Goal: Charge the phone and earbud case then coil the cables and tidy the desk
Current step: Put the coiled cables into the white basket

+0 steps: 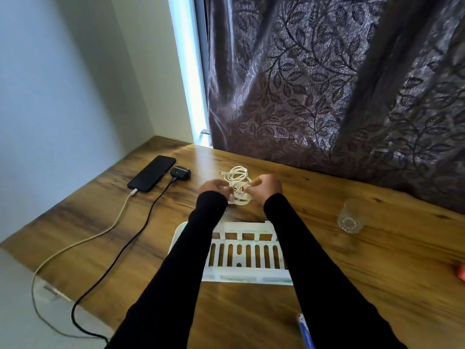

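A black phone [151,173] lies at the desk's far left with a white cable [83,241] plugged into its near end. Beside it sits a dark earbud case [180,173] showing a green light, with a black cable [130,244] plugged in. Both cables run off the desk's left edge. In the middle of the desk, my left hand [213,188] and my right hand [267,187] both pinch a loose white cable bundle [239,183]. One coil of it lies on the wood just beyond my fingers.
A white slatted plastic tray [245,255] sits under my forearms near the desk front. A clear glass [351,215] stands at the right. A blue pen [305,331] lies at the near edge, and an orange object [461,272] shows at the right border. A dark patterned curtain [327,84] hangs behind.
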